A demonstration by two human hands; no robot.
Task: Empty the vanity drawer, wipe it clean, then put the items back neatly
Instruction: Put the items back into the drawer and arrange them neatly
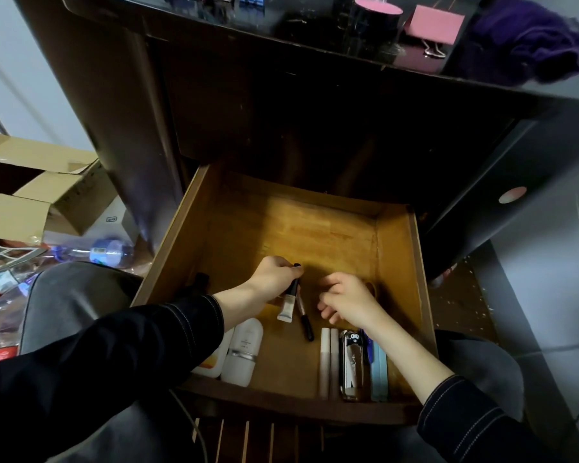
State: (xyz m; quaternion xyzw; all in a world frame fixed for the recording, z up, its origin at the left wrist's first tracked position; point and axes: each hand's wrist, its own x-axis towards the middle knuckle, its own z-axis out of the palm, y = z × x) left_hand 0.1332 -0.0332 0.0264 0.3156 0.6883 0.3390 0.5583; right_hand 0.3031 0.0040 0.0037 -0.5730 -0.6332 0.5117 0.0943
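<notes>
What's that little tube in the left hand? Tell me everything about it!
The tube is small, with a whitish, plastic-looking body and a black cap. The left hand grips its cap end, and the whitish end points toward the near side of the drawer. A thin black pencil lies right beside it.

left grip [273, 279] holds tube [286, 307] | right grip [348, 302] loosely curled over drawer [396, 259]

Inside the open wooden drawer [315, 228]: two white plastic bottles [242, 352], two slim pale tubes [325, 359], one black-capped white squeeze tube [287, 304], one thin black pencil [305, 324], one glossy black case [351, 362].
</notes>
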